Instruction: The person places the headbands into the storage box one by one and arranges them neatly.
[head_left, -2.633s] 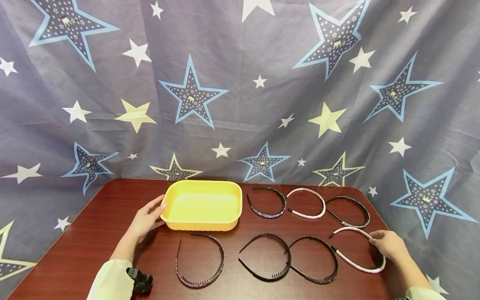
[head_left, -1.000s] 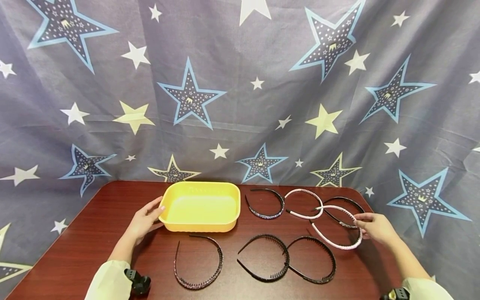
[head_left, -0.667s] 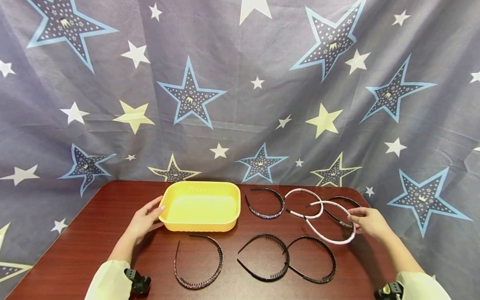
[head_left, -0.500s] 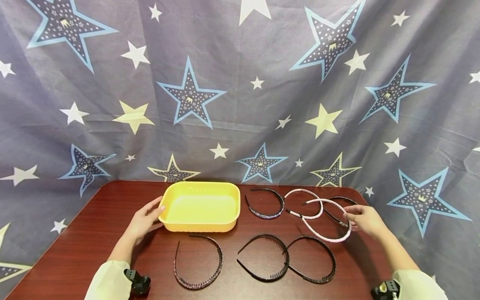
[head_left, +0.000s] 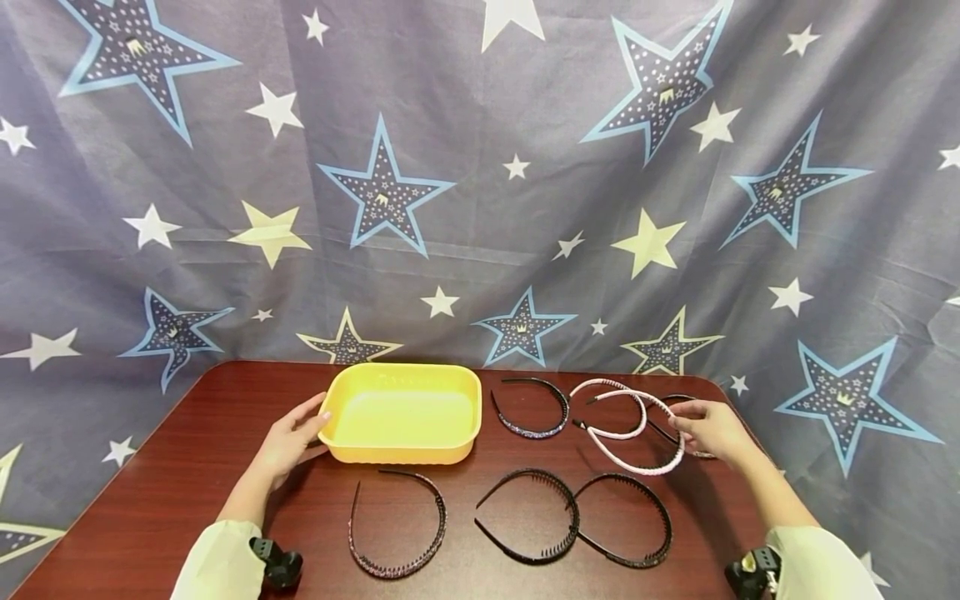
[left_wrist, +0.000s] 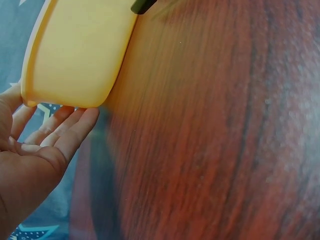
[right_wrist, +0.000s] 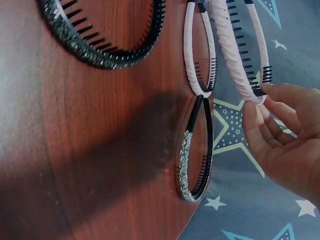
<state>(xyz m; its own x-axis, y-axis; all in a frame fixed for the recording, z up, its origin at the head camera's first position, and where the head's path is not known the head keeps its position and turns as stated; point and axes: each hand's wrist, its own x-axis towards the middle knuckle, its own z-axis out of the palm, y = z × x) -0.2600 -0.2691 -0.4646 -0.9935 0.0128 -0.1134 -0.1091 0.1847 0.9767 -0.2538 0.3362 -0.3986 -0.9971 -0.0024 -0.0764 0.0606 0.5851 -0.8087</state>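
Note:
In the head view my left hand (head_left: 288,442) holds the left end of a yellow plastic tray (head_left: 405,455). Its thumb lies at the rim; in the left wrist view several fingertips meet the tray's outer wall (left_wrist: 75,75). My right hand (head_left: 712,429) pinches a pale pink toothed headband (head_left: 637,468) by its curved middle, the ends pointing left. Seen from the right wrist, thumb and fingers grip this headband (right_wrist: 232,60) above the table. Below it lie another pale pink headband (head_left: 611,382) and a black glittery one (head_left: 705,455), partly hidden by the hand.
A dark headband with blue glitter (head_left: 534,433) lies right of the tray. Nearer the front are a dark speckled headband (head_left: 397,572) and two black toothed ones (head_left: 525,557) (head_left: 645,562) that overlap. A star-patterned curtain (head_left: 480,208) hangs behind the brown table (head_left: 247,408).
My right hand has lifted the pale pink headband from the table's right front and carried it left and toward the back. My left hand stays at the tray.

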